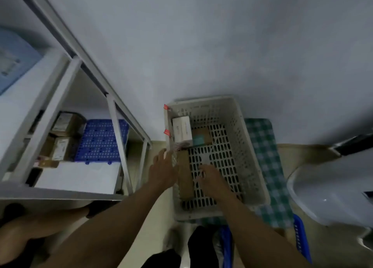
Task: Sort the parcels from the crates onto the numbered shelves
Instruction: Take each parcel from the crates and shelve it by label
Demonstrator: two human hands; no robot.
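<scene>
Brown cardboard parcel (184, 174) against left wall of crate (254, 152) is judged stiff and light, best gripped across long edges; left hand (163, 168) fingers spread, right hand (212, 179) fingers not discernible.

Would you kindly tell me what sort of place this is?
Probably a small parcel storeroom or sorting room: a perforated plastic crate on the floor holds boxed parcels, and a grey metal shelf rack beside it carries labelled cardboard boxes.

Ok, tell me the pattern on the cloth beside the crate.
Green-and-white checks on the cloth, right of the crate; the head view shows it best.
</scene>
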